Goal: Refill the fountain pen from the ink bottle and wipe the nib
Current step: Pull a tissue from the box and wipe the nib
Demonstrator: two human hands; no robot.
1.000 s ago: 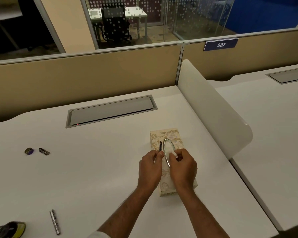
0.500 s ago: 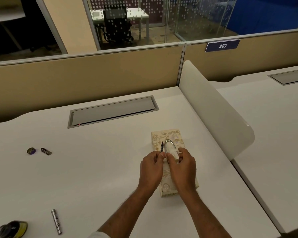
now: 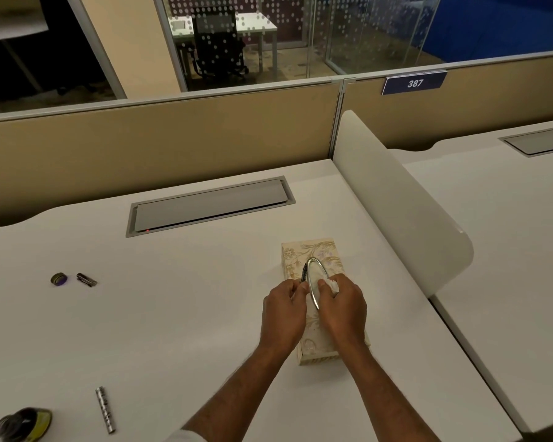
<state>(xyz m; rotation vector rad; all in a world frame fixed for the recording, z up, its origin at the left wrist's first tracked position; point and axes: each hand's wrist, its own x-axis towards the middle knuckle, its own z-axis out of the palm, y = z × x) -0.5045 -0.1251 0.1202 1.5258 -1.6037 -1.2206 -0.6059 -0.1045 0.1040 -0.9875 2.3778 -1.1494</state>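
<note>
A cream floral tissue box lies on the white desk, its oval slot rimmed in silver. My left hand grips the dark pen section, nib pointing away over the box. My right hand pinches a white tissue at the slot. The ink bottle, dark with a yellow label, sits at the near left corner. The silver pen barrel lies beside it. A bottle cap and a small dark pen part rest at the far left.
A white curved divider rises just right of the box. A grey cable hatch is set into the desk behind. Beige partition panels close the back. Another desk lies to the right.
My right hand has pulled a bit of white tissue up out of the slot and closed on it. The left hand with the pen section stays in place.
</note>
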